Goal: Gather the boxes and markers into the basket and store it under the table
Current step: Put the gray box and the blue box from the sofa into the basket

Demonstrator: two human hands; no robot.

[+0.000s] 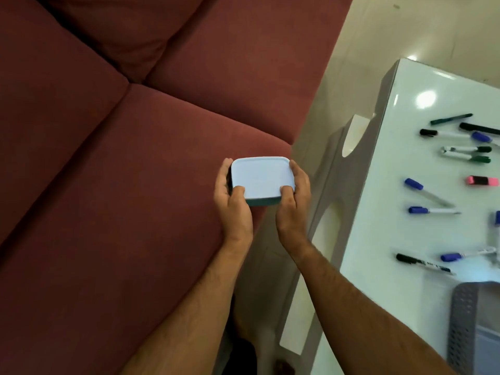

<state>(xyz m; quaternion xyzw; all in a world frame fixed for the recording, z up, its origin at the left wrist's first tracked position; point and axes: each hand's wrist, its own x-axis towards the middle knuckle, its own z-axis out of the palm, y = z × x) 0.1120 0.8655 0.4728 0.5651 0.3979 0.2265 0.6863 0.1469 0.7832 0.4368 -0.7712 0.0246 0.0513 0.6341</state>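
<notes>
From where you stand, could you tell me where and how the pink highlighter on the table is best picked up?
Pinch the pink highlighter across its dark middle band, coming straight down from above. It lies flat on the table with its long axis left to right and bare surface on both long sides, so fingers fit there. Both hands, left and right, now hold the box, so one must let go first.

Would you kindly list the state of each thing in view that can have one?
Box: lid on, held over the sofa's edge.
Left hand: grips the box's left side.
Right hand: grips its right side.
Markers: capped, scattered loose on the table.
Basket: on the table, contents hidden.
</notes>
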